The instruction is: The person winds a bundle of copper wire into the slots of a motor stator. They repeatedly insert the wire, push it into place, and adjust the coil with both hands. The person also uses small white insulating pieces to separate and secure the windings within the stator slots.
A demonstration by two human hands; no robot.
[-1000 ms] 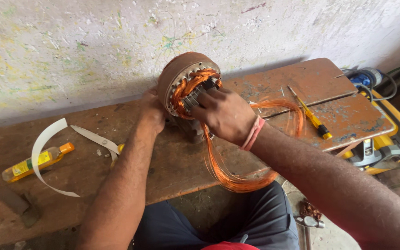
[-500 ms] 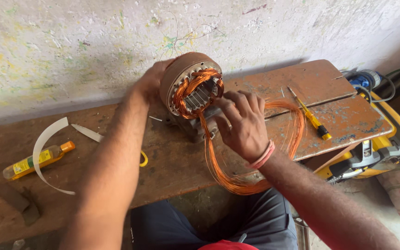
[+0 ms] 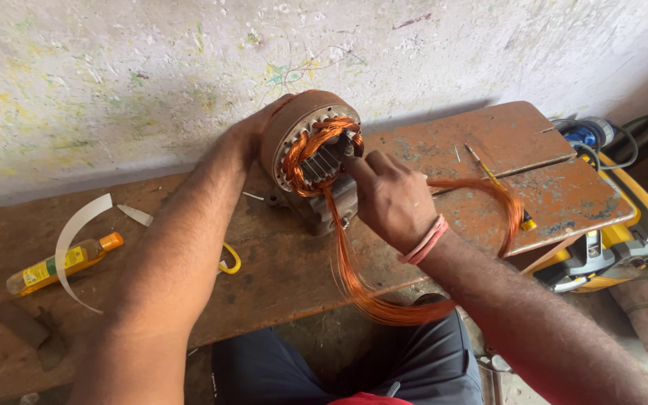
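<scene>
Standing on its side on the rusty surface point(image 3: 279, 262), against the wall, the round motor housing point(image 3: 294, 131) faces the camera. Left hand point(image 3: 253, 131) wraps around its outer shell, fingers curled over the back. Right hand point(image 3: 391, 199) presses fingertips into the copper wire point(image 3: 384, 304) at the opening, closed on the strands. The wire loops off the front edge. A yellow bottle point(image 3: 61, 262) and a screwdriver point(image 3: 496, 184) lie apart.

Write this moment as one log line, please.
left hand: steadies stator | right hand: presses copper wire into it | bench
</scene>
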